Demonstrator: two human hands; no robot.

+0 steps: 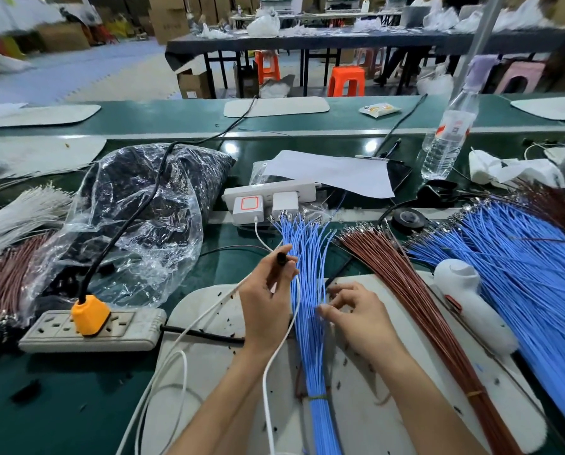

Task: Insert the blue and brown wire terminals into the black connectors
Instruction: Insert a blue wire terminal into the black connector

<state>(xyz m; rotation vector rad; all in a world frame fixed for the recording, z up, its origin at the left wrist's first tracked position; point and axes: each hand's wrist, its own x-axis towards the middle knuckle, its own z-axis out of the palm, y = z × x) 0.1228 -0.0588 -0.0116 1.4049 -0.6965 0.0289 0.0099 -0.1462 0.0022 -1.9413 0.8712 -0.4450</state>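
Presently, my left hand [264, 307] pinches 1 black connector [281, 258] at its fingertips, raised beside the blue wire bundle [310, 356]. My right hand [356, 318] lays curled fingers on that bundle; whether it grips a wire I cannot tell. The brown wire bundle [409, 290] lies just to the right. Risks: the wires lie packed, so 2 may lift together or a terminal may snag and bend; the white cable [264, 379] beside my left wrist could tug the connector off line.
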